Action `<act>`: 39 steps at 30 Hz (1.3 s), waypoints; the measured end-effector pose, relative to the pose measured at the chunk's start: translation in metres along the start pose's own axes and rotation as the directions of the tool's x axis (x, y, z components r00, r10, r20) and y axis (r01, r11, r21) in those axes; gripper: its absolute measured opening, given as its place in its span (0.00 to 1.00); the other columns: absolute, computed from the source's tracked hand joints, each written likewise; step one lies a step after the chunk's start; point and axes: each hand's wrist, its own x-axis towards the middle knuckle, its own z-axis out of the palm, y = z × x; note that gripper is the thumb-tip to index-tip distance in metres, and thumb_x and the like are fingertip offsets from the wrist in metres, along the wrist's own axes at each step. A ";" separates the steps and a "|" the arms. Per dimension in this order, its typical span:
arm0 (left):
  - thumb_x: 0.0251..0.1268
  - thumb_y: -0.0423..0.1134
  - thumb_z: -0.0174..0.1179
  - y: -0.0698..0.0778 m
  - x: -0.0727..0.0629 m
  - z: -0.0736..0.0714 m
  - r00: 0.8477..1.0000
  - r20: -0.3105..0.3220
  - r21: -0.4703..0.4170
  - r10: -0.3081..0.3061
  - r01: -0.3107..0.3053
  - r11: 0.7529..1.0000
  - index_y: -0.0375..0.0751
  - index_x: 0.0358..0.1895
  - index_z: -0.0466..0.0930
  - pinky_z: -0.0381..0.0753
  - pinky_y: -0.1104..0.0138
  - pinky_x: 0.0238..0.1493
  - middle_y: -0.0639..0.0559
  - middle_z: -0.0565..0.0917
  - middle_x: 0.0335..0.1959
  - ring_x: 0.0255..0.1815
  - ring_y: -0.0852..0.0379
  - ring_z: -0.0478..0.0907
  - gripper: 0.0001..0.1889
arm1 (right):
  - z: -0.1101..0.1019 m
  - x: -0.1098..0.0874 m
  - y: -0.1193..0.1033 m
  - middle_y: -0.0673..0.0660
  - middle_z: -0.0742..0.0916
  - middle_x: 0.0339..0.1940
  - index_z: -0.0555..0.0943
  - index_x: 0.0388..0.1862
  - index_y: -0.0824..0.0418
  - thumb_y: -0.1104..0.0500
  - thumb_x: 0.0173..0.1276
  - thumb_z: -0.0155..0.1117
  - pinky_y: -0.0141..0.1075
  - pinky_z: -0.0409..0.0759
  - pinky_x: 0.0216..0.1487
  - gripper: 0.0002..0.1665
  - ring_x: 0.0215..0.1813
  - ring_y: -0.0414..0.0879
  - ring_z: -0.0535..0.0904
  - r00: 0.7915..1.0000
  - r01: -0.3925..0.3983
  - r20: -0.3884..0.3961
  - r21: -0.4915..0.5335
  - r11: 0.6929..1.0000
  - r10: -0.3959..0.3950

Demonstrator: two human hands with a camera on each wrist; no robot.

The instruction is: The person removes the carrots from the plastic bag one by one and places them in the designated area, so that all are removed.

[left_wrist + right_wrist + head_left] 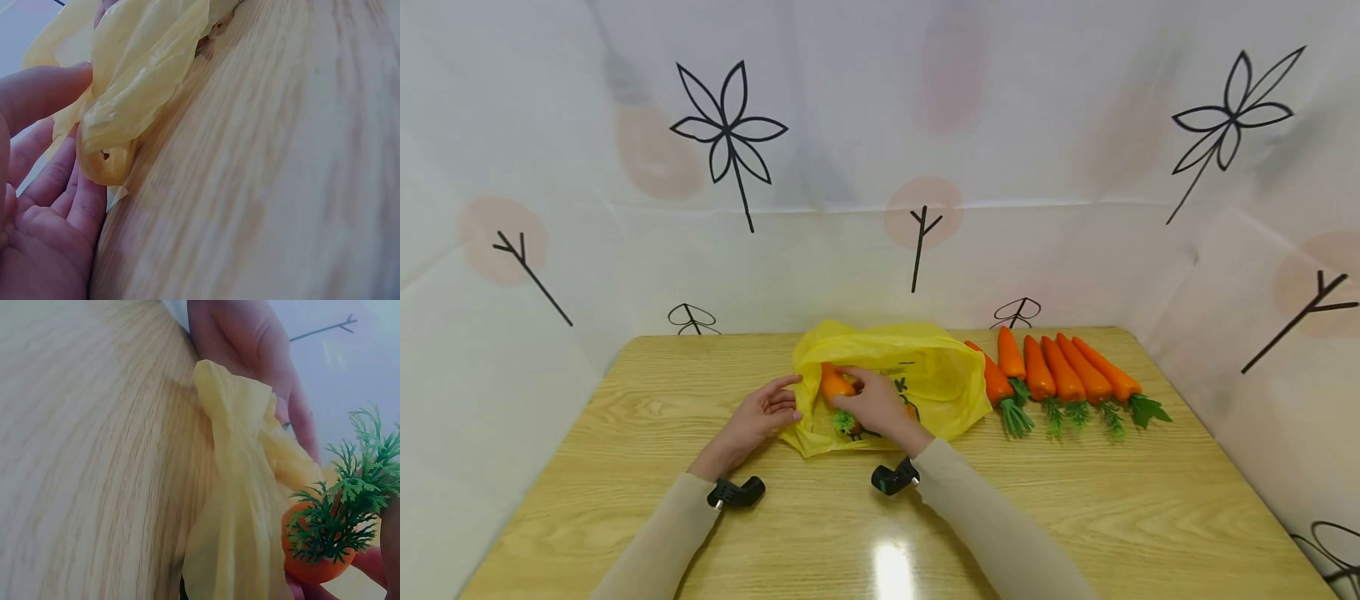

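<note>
A yellow plastic bag (951, 379) lies on the table with its mouth gaping toward me. My right hand (880, 406) reaches into it and grips an orange carrot (835, 384) near its leafy end. Green feathery leaves (337, 515) stick out beside the fingers in the right wrist view, next to the bag's edge. At the bag's left side, my left hand (767, 408) holds the rim, thumb on one face and fingers behind it. The left wrist view has the thumb (53, 87) against the thin plastic.
Several more carrots (1052, 371) with green tops lie side by side to the right of the bag, the nearest one against its edge. A wooden table (700, 375) carries everything. Behind it hangs a white cloth (820, 267) with plant drawings.
</note>
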 end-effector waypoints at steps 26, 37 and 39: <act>0.68 0.29 0.63 0.000 0.001 0.002 1.000 -0.012 -0.016 -0.008 0.008 1.000 0.36 0.75 0.60 0.77 0.69 0.54 0.38 0.73 0.56 0.55 0.55 0.75 0.34 | -0.048 -0.046 0.009 0.54 0.83 0.52 0.81 0.64 0.50 0.62 0.61 0.65 0.38 0.76 0.30 0.30 0.36 0.47 0.75 0.992 0.121 -0.019 -0.036 0.992 -0.122; 0.68 0.29 0.63 -0.002 0.001 0.001 1.000 -0.019 -0.010 -0.004 0.004 1.000 0.37 0.75 0.61 0.78 0.68 0.54 0.40 0.73 0.55 0.55 0.54 0.75 0.34 | -0.075 -0.070 0.018 0.53 0.82 0.52 0.82 0.63 0.49 0.65 0.60 0.64 0.37 0.75 0.25 0.30 0.38 0.48 0.73 0.995 0.094 -0.037 -0.059 0.994 -0.097; 0.68 0.30 0.63 -0.002 0.001 0.000 1.000 -0.016 -0.005 -0.004 0.003 1.000 0.37 0.75 0.61 0.78 0.68 0.54 0.40 0.73 0.55 0.56 0.54 0.75 0.34 | -0.083 -0.074 0.021 0.52 0.83 0.52 0.82 0.63 0.49 0.65 0.60 0.64 0.37 0.75 0.26 0.30 0.39 0.48 0.73 0.993 0.108 -0.046 -0.073 0.992 -0.111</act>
